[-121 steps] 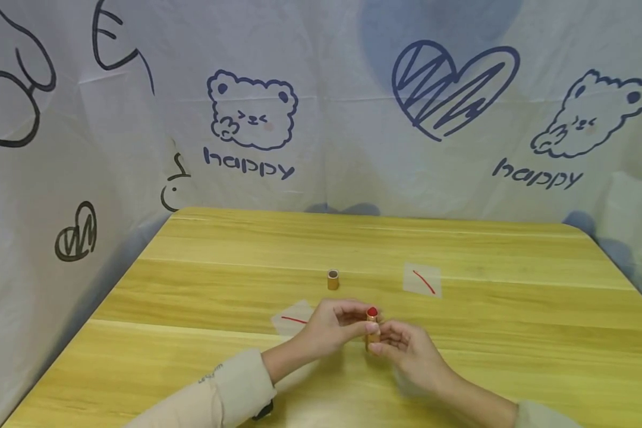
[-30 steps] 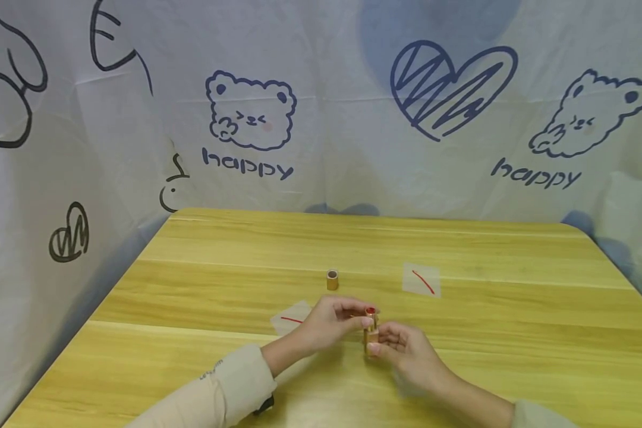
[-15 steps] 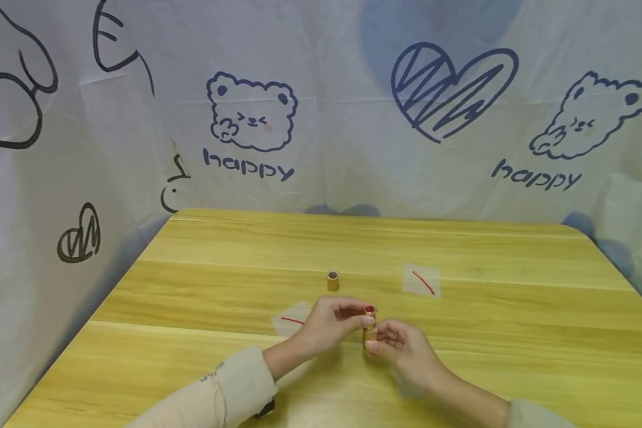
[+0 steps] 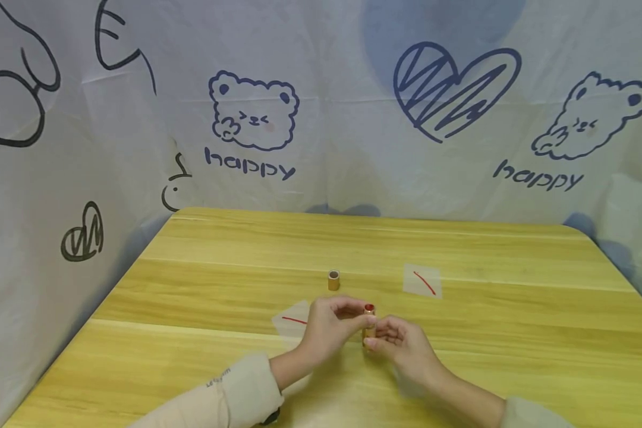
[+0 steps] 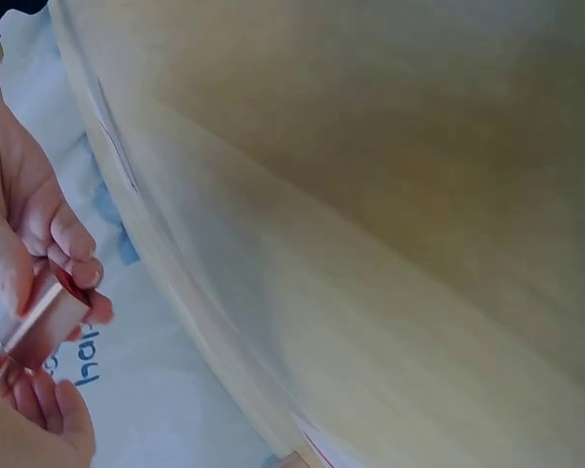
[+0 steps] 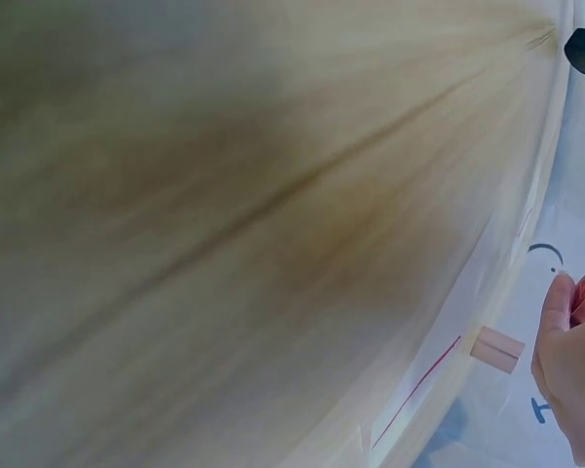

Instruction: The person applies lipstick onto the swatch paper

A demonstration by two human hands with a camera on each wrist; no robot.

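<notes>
In the head view, both hands meet on a slim gold lipstick [image 4: 370, 333], which stands roughly upright above the table. My left hand [image 4: 329, 327] pinches its upper part between thumb and fingers. Lower down, the thumb and curled fingers of my right hand [image 4: 412, 351] grip the base. Only a little red shows inside the open top of the tube. The lipstick [image 5: 47, 322] also appears in the left wrist view, tilted between the two hands. Behind the left hand, the lipstick's gold cap [image 4: 334, 280] stands on the table with its hollow end up.
Two pale translucent squares lie on the wooden table [image 4: 246, 238], each with a red stroke: one square [image 4: 422, 281] right of the cap, the other square [image 4: 294, 315] partly behind the left hand. A printed cloth [image 4: 342, 148] hangs behind the table.
Four seconds ago the red tip stuck out of the tube; it has sunk below the rim. Both hands keep hold and have shifted slightly. The cap stays in place.
</notes>
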